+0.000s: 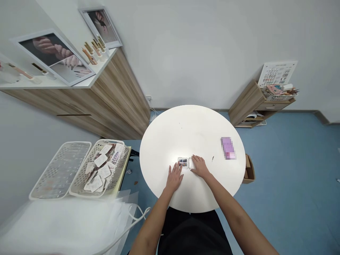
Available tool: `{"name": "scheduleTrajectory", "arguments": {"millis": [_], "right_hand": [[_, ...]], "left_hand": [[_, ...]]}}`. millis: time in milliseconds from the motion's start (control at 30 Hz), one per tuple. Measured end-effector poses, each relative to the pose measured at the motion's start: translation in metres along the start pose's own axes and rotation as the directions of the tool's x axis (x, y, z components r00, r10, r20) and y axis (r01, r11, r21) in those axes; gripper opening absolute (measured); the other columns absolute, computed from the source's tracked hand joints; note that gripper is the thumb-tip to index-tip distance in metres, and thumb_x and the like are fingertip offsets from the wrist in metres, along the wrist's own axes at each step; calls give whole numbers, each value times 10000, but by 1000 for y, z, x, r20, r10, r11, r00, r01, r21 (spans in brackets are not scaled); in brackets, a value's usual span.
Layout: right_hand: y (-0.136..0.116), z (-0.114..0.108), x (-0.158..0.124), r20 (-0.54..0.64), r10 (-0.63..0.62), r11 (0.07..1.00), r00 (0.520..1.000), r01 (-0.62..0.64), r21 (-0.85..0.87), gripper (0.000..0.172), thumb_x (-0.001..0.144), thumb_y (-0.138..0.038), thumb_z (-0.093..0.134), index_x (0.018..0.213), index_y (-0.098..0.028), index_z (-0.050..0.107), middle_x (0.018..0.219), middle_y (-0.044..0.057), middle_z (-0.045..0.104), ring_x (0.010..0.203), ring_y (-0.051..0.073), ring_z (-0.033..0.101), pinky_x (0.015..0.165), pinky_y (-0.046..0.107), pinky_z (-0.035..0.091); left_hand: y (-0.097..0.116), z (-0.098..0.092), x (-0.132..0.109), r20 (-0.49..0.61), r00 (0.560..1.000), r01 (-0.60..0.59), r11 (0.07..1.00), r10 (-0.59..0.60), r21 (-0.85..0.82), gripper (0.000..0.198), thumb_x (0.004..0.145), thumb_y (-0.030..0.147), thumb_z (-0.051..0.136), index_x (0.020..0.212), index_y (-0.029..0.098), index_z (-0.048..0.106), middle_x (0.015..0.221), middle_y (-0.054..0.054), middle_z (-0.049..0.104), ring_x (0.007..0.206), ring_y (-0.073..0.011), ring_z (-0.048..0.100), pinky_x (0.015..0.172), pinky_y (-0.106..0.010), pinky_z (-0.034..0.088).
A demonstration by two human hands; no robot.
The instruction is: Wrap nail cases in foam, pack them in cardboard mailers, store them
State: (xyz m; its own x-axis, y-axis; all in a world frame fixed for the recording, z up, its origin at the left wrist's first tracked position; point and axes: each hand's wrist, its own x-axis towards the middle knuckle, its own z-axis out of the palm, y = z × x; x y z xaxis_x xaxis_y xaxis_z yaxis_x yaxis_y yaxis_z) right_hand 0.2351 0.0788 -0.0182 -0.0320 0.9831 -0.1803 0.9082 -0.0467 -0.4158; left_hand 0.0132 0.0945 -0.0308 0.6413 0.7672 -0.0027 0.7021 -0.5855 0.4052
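A small clear case [183, 160] lies opened flat on the white round table [191, 127]. Several dark and coloured pieces that look like false nails sit in rows in its left half. My left hand [174, 178] rests palm down at the case, its spread fingertips on the lower left edge and partly over the bottom row. The clear lid [190, 163] is folded out to the right. My right hand [199, 166] touches the lid's right side, fingers stretched and the thumb near its lower corner. A small dark piece [213, 158] lies right of that hand.
A blurred purple item [227, 147] lies at the table's right. To the left, a white basket [75, 184] holds several cards, beside an empty-looking clear one [60, 170]. Wooden cabinets [124, 92] stand behind left; a small shelf [247, 99] is behind right. A cardboard box [251, 177] sits on the floor.
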Motion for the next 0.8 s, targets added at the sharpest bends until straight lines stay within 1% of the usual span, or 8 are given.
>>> {"name": "scheduleTrajectory", "arguments": {"millis": [100, 200, 300, 433, 500, 567, 667, 800], "right_hand": [[3, -2, -15, -16, -36, 999, 999, 35, -40, 714, 797, -324, 640, 1443, -191, 367, 1460, 151, 445, 1310, 307, 402, 1099, 479, 272], [-5, 5, -34, -17, -55, 994, 998, 53, -98, 693, 822, -345, 615, 1437, -142, 367, 1456, 169, 439, 1267, 309, 422, 1067, 452, 307], [-22, 18, -55, -37, -73, 987, 997, 67, -148, 621, 848, -328, 599, 1401, -128, 396, 1433, 172, 454, 1231, 306, 434, 1031, 436, 334], [-40, 32, -72, -54, -104, 979, 993, 93, -183, 375, 868, -231, 584, 1230, -167, 507, 1256, 129, 560, 1069, 261, 506, 891, 368, 408], [-43, 33, -72, -44, -118, 974, 992, 107, -200, 240, 868, -182, 576, 1106, -182, 545, 1139, 100, 587, 972, 238, 521, 816, 339, 416], [-44, 32, -68, -34, -140, 965, 990, 129, -227, 167, 870, -149, 561, 1033, -184, 556, 1083, 89, 587, 928, 229, 518, 777, 326, 404], [-42, 30, -57, -8, -181, 948, 984, 172, -269, 138, 883, -100, 509, 975, -181, 574, 1039, 88, 586, 906, 224, 506, 746, 320, 378], [-41, 29, -49, 62, -251, 914, 966, 258, -313, 206, 881, -34, 445, 910, -167, 599, 989, 91, 588, 891, 222, 492, 731, 323, 356]], "left_hand": [[-8, -6, 13, 0, 1000, 10, 996, -10, 84, 542, 951, 312, 411, 1483, 259, 326, 1585, -116, 233, 1456, -300, 218, 1149, -617, 133], [-7, -11, 30, -15, 999, 53, 984, -52, 168, 507, 943, 281, 408, 1448, 241, 385, 1596, -129, 186, 1464, -329, 176, 1130, -660, 121], [0, -13, 36, -37, 998, 51, 984, -46, 172, 524, 926, 228, 403, 1448, 198, 367, 1590, -149, 199, 1459, -320, 197, 1139, -615, 187], [10, -3, 10, -60, 995, -80, 994, 85, 79, 481, 920, 262, 420, 1393, 173, 397, 1523, -161, 355, 1417, -279, 315, 1150, -529, 259], [12, 4, -10, -38, 989, -141, 989, 143, 41, 421, 914, 276, 444, 1326, 186, 440, 1461, -157, 438, 1374, -277, 384, 1133, -528, 298], [12, 9, -27, -15, 988, -152, 988, 152, 17, 366, 907, 243, 450, 1270, 199, 455, 1409, -151, 484, 1330, -275, 437, 1089, -523, 361], [11, 10, -36, 6, 992, -125, 992, 125, 4, 266, 900, 150, 425, 1152, 205, 490, 1314, -129, 535, 1240, -258, 504, 996, -472, 450], [11, 3, -28, 59, 992, -113, 993, 111, 24, 192, 898, 79, 377, 971, 179, 523, 1131, -114, 577, 1045, -244, 570, 844, -409, 503]]}}
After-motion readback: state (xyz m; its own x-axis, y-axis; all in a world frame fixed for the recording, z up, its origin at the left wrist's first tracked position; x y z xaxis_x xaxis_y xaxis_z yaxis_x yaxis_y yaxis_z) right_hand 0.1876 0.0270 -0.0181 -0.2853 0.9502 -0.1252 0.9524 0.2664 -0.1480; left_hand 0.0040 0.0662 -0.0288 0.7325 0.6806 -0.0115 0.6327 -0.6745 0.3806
